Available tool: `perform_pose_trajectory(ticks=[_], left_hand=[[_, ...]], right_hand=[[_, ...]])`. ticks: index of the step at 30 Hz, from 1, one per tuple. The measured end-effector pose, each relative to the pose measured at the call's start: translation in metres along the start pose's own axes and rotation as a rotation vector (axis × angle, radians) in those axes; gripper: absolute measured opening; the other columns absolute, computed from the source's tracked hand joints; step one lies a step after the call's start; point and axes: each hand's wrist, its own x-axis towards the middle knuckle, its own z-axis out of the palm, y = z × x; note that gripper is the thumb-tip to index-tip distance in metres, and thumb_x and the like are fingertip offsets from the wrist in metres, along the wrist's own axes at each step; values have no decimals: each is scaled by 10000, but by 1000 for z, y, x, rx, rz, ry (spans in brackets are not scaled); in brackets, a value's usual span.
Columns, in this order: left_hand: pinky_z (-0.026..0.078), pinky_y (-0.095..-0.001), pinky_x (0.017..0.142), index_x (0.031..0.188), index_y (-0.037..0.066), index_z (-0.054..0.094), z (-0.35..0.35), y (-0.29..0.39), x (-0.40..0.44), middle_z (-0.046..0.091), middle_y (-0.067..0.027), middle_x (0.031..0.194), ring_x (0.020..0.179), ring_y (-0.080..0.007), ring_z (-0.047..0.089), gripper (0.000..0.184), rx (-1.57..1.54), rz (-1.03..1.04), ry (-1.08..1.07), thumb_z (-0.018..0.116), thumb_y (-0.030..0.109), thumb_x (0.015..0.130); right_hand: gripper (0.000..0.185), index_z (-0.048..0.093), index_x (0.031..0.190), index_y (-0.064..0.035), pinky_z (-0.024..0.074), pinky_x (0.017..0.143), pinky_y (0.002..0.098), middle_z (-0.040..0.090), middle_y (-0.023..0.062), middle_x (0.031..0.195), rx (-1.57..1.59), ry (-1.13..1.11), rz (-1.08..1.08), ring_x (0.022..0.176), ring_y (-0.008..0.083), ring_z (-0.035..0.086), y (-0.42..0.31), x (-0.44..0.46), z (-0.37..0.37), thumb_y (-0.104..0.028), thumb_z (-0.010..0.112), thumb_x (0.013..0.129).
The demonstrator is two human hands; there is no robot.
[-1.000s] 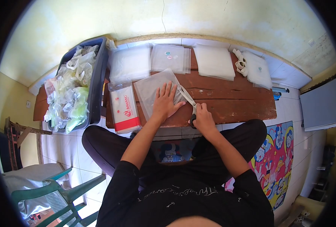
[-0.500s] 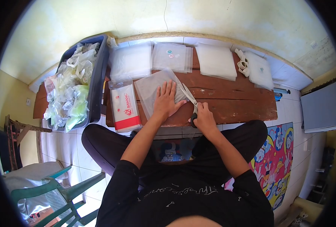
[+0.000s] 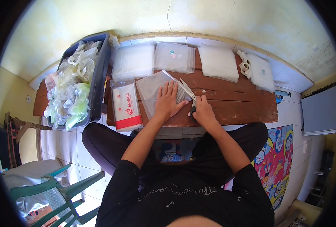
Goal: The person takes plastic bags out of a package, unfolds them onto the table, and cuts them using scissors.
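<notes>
My left hand point(image 3: 167, 100) lies flat with its fingers spread on a clear plastic sheet point(image 3: 147, 90) near the front of the brown wooden table point(image 3: 236, 104). My right hand point(image 3: 203, 110) holds a pair of scissors point(image 3: 188, 90) by the black handles. The blades point away from me at the sheet's right edge, just right of my left hand, and look slightly apart. Left of the sheet lies a white and red plastic packet point(image 3: 125, 107) with red lettering.
Stacks of clear plastic point(image 3: 133, 60) line the table's back, with a white strap point(image 3: 244, 65) by the rightmost one. A dark tub point(image 3: 105, 56) full of plastic bags stands at the left. A green chair point(image 3: 58, 185) is at lower left, a colourful mat point(image 3: 277, 162) at right.
The whole view has shifted slightly. The scissors have turned a little more upright along the sheet's right edge, and their blades look a bit farther apart. My left hand stays flat on the sheet.
</notes>
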Motion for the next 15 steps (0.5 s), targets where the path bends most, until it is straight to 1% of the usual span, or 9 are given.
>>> perform_pose_trajectory(ticks=[5, 7, 8, 14, 15], left_hand=[[82, -472, 1186, 1513, 58, 248, 0, -1, 0, 228, -129, 1577, 1470, -291, 157, 944, -18, -5, 1, 397, 724, 860], [91, -474, 1183, 1513, 49, 237, 1, -1, 0, 234, -140, 1571, 1475, -297, 139, 957, -23, 5, 18, 404, 726, 858], [91, -474, 1183, 1513, 49, 237, 1, 0, 0, 234, -140, 1571, 1475, -297, 139, 957, -22, 3, 18, 404, 726, 858], [96, -475, 1182, 1511, 50, 240, 1, -1, 0, 225, -136, 1575, 1474, -298, 143, 965, -18, -3, 17, 408, 734, 852], [97, -476, 1182, 1512, 51, 238, 1, -1, 0, 220, -135, 1577, 1473, -299, 145, 960, -14, -5, 15, 412, 728, 854]], right_hand=[[487, 475, 1033, 52, 543, 749, 497, 491, 234, 1067, -40, 11, -37, 870, 465, 630, 6, 16, -1, -113, 794, 704], [597, 496, 1097, 30, 505, 783, 526, 501, 220, 1096, 19, -16, -5, 916, 478, 591, 10, 22, 2, -182, 845, 662], [597, 496, 1097, 30, 505, 783, 526, 501, 220, 1096, 20, -17, -8, 916, 478, 591, 12, 25, 3, -182, 845, 662], [490, 498, 1069, 25, 510, 781, 525, 502, 221, 1080, -47, -8, -72, 921, 473, 596, 18, 40, 5, -116, 784, 697], [438, 496, 1044, 46, 525, 768, 516, 499, 231, 1072, -63, -15, -84, 902, 473, 612, 14, 42, 0, -79, 753, 712]])
